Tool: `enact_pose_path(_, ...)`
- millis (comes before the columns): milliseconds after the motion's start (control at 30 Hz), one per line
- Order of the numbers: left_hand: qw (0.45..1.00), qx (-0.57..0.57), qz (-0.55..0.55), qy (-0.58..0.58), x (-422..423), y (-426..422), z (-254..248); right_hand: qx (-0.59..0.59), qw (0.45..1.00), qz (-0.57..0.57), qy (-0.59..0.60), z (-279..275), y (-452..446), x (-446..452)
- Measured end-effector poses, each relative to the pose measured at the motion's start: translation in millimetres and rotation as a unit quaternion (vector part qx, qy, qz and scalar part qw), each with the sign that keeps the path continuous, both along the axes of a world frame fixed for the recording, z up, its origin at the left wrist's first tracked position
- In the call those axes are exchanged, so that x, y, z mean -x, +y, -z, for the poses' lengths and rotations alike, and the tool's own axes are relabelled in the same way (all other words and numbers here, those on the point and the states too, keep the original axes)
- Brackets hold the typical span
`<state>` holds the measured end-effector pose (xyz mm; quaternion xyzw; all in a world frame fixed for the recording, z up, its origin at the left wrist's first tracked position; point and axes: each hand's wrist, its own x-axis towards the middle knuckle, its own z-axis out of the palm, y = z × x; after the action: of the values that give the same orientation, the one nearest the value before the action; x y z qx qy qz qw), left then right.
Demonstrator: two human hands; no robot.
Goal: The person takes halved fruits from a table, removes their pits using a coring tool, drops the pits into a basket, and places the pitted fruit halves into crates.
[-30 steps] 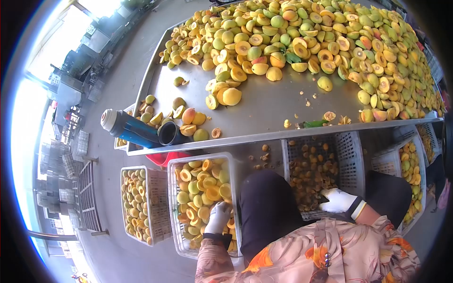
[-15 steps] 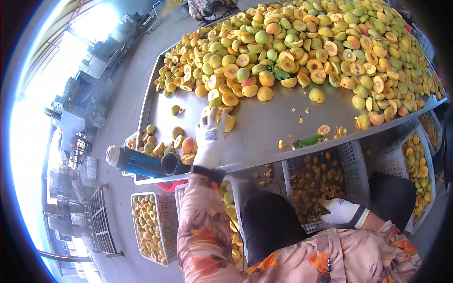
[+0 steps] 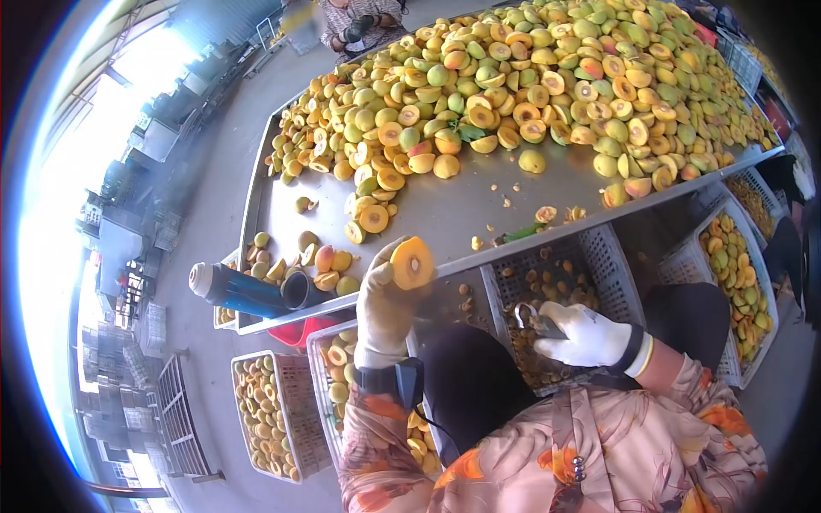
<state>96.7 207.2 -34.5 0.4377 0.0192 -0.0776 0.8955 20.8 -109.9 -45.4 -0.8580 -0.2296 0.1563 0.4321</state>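
Observation:
My left hand, in a pale work glove, is raised over the table's front edge. Its fingers grip a halved yellow peach, cut face turned up, a brownish centre showing. Lower and to the right, my gloved right hand is closed around the dark handle of a small tool with a curved metal tip. That tool is above a crate holding what look like peach pits. A large heap of halved peaches covers much of the metal table.
A blue bottle lies along the table's left front corner beside a dark open cup. Crates of peach halves stand below, one at the left and one at the right. Across the table, a person wears dark gloves.
My left hand has drawn back from the heap's edge toward me, now with a peach half. My right hand has risen from the pit crate, bringing the metal-tipped tool into view.

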Motion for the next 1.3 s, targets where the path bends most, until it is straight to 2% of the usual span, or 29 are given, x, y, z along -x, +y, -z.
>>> enact_pose_path(100, 0.996, 0.088, -0.001, 0.025, 54, -46, -14, -0.072, 0.996, 0.002, -0.058, -31, 26, 9)
enact_pose_path(133, 0.995, 0.082, -0.039, 0.033, 68, -63, -19, -0.081, 0.994, 0.001, -0.068, -36, 31, 13)
enact_pose_path(200, 0.998, -0.047, -0.033, -0.027, 86, -78, -11, -0.095, 0.989, -0.002, -0.117, -36, 36, 21)
enact_pose_path(267, 0.994, 0.109, 0.004, -0.022, 103, -87, -9, -0.069, 0.988, 0.020, -0.135, -34, 37, 31)
enact_pose_path(367, 0.991, -0.083, -0.050, -0.091, 118, -109, -16, -0.068, 0.983, 0.043, -0.166, -39, 37, 46)
enact_pose_path(433, 0.978, -0.119, -0.111, -0.127, 123, -123, -13, -0.100, 0.973, 0.050, -0.201, -29, 39, 54)
enact_pose_path(500, 0.973, -0.151, -0.157, -0.074, 129, -133, -19, -0.090, 0.977, 0.059, -0.184, -27, 37, 62)
enact_pose_path(633, 0.954, -0.199, -0.206, -0.084, 132, -144, -32, -0.110, 0.977, 0.060, -0.174, -29, 37, 70)
enact_pose_path(700, 0.941, -0.241, -0.214, -0.100, 131, -144, -33, -0.073, 0.979, 0.034, -0.186, -30, 37, 72)
enact_pose_path(733, 0.944, -0.234, -0.211, -0.102, 131, -145, -35, -0.055, 0.980, 0.021, -0.192, -30, 37, 72)
enact_pose_path(833, 0.954, -0.206, -0.185, -0.111, 127, -144, -37, -0.138, 0.980, 0.031, -0.143, -33, 36, 72)
enact_pose_path(933, 0.977, -0.145, -0.127, -0.093, 122, -137, -41, -0.218, 0.960, -0.025, -0.172, -27, 35, 59)
enact_pose_path(1033, 0.976, -0.153, -0.101, -0.114, 117, -134, -35, -0.218, 0.971, -0.093, -0.033, -38, 22, 51)
enact_pose_path(1067, 0.973, -0.163, -0.106, -0.124, 116, -135, -35, -0.200, 0.972, -0.094, 0.078, -48, 17, 49)
enact_pose_path(1167, 0.967, -0.179, -0.116, -0.140, 116, -141, -37, -0.144, 0.965, -0.105, 0.190, -58, 9, 42)
enact_pose_path(1200, 0.968, -0.176, -0.115, -0.135, 116, -144, -39, -0.179, 0.931, -0.108, 0.299, -60, 9, 44)
enact_pose_path(1300, 0.973, -0.167, -0.082, -0.136, 114, -147, -41, -0.274, 0.868, -0.098, 0.403, -60, 9, 47)
